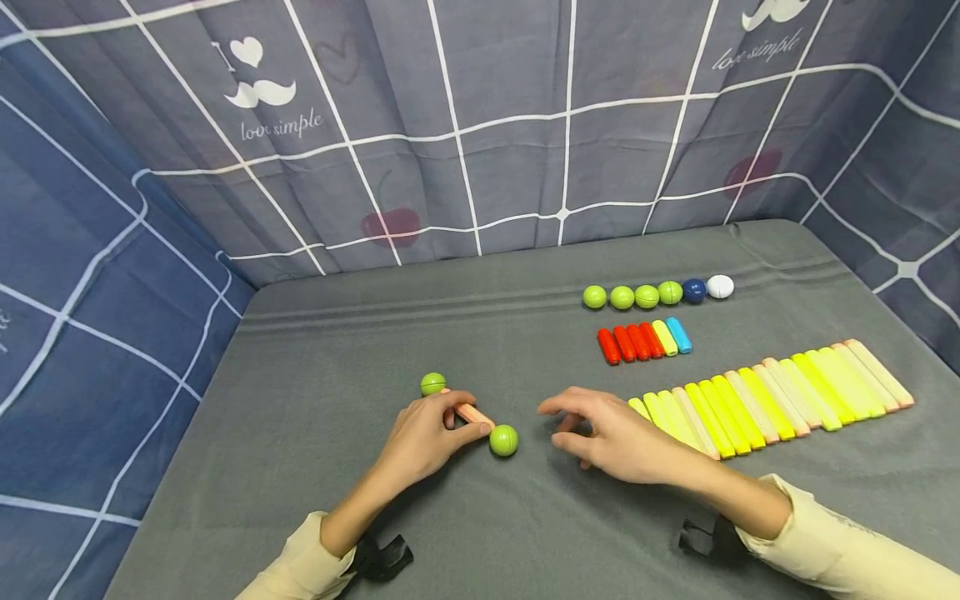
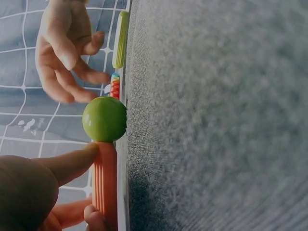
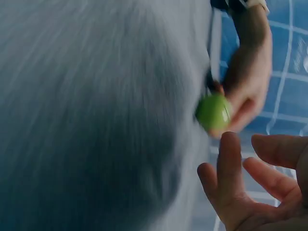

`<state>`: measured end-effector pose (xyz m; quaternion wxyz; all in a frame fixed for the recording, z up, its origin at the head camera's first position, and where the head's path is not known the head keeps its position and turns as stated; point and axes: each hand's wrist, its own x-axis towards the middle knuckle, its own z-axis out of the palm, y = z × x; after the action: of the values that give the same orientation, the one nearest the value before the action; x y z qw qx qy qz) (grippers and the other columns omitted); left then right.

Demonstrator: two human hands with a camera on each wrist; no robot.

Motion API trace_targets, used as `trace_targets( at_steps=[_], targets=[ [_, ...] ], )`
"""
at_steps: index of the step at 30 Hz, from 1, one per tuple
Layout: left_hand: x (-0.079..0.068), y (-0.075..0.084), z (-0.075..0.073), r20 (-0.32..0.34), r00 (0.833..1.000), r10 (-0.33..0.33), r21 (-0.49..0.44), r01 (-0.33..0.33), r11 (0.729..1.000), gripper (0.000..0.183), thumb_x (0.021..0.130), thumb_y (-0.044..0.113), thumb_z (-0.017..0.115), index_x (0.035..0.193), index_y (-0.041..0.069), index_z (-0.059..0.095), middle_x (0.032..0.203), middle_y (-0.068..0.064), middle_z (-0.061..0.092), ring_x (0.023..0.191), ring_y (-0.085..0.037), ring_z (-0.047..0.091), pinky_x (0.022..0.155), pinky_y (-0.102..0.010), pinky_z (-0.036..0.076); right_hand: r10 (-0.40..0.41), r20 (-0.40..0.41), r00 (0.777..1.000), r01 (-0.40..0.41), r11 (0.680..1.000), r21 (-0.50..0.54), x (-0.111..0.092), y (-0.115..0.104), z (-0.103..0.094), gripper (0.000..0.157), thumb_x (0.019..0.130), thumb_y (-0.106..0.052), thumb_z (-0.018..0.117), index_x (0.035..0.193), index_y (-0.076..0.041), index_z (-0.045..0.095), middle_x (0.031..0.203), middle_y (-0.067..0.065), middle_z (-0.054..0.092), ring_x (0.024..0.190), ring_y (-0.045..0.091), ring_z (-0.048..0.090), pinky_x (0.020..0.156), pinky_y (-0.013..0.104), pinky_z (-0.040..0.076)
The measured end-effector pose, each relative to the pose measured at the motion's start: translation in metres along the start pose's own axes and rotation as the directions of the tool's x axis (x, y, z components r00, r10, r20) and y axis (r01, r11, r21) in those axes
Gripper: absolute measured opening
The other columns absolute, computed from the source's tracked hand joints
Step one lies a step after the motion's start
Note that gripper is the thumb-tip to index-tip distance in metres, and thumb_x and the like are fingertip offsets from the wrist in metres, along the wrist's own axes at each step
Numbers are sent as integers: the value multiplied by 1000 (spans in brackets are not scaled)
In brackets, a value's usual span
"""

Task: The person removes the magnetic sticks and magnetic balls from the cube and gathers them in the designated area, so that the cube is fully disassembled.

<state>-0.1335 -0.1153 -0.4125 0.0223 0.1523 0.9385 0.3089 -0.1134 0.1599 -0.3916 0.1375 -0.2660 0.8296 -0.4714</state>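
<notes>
My left hand (image 1: 426, 435) pinches an orange ridged stick (image 2: 106, 185) between thumb and fingers, low over the grey cloth. At the stick's near end sits a green ball (image 1: 503, 441), which appears to touch it. Another green ball (image 1: 432, 383) lies by the far end, where my fingers partly hide the join. To the right, my right hand (image 1: 626, 437) hovers with loosely bent, parted fingers and holds nothing. In the right wrist view its fingers are apart from the near green ball (image 3: 213, 113).
A slanting row of yellow and pale sticks (image 1: 750, 404) lies beside and partly behind my right forearm. Farther back are short red, yellow and blue sticks (image 1: 637, 342). Behind them runs a line of green balls (image 1: 647, 296), a dark blue ball (image 1: 694, 290) and a white ball (image 1: 721, 287).
</notes>
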Motion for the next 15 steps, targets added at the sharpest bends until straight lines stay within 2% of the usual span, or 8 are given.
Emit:
trace_targets(
  at_steps=[3,6,11,15],
  targets=[
    [1,0,0,0,1000,-8,-15,8,1000,43,83,41,79,113,11,72,70,8,48,55,-9,42,52,-27,36,9,55,998,-10,1000,25,12,-2,15,32,95,-7,66,127,-4,61,116,11,60,80,14,65,56,29,55],
    [1,-1,0,4,1000,-7,-38,7,999,43,83,38,79,115,9,72,69,9,50,54,-8,43,51,-26,37,8,82,997,-11,999,35,23,-3,26,33,94,-5,66,127,-6,62,113,9,60,70,14,65,54,29,55],
    [0,-3,-1,-7,1000,-26,-85,25,996,42,81,35,82,113,9,73,68,11,55,57,-6,49,53,-25,41,-23,90,996,21,1000,20,35,-5,35,29,92,-2,68,120,-8,66,106,4,61,53,12,60,53,28,53],
    [-1,-3,-1,2,1000,-24,-112,24,993,40,82,32,82,113,9,73,71,12,59,62,-4,54,58,-25,45,-20,79,997,22,1000,-22,38,-6,38,24,90,-3,71,112,-11,68,99,0,62,48,11,58,54,26,52]
  ],
)
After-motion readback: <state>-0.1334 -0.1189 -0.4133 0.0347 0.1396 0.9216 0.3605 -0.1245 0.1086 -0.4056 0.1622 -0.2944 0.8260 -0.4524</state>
